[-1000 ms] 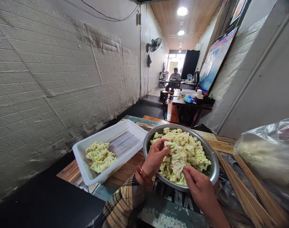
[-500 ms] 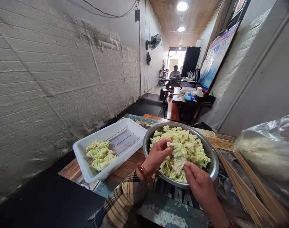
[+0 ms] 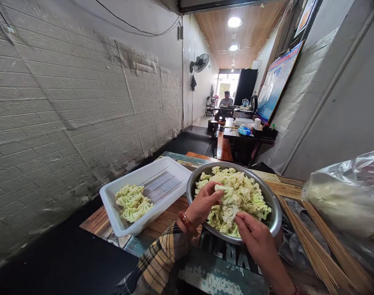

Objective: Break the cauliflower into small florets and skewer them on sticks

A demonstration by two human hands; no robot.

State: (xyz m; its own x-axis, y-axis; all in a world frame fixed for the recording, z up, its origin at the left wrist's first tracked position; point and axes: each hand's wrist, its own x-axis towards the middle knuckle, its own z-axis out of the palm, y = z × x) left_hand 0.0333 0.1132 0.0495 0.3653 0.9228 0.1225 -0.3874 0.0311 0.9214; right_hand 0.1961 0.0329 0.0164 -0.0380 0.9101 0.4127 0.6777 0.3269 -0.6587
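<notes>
Over a steel bowl (image 3: 275, 205) heaped with cauliflower florets (image 3: 251, 192), both of my hands work close together. My left hand (image 3: 205, 200), with a reddish-brown bangle at the wrist, pinches a pale cauliflower floret (image 3: 226, 192) between thumb and fingers. Lower and to the right, my right hand (image 3: 255, 231) has its thumb and forefinger closed on the end of a second cauliflower piece (image 3: 230, 214). Whether a skewer runs through these pieces I cannot tell. On the left, a white plastic tray (image 3: 113, 221) holds skewered cauliflower (image 3: 133, 203), with thin sticks pointing to the upper right.
Bundles of bamboo skewers (image 3: 312, 241) lie right of the bowl on dark plastic. A clear bag (image 3: 343, 196) with pale contents stands behind them. The wooden table (image 3: 94, 221) sits near a white brick wall (image 3: 82, 102). Far back, a person (image 3: 226, 100) sits at another table.
My view has tilted a little, so the room sits lower in the picture. Both hands keep their grip on the cauliflower, with the right hand slightly nearer the left.
</notes>
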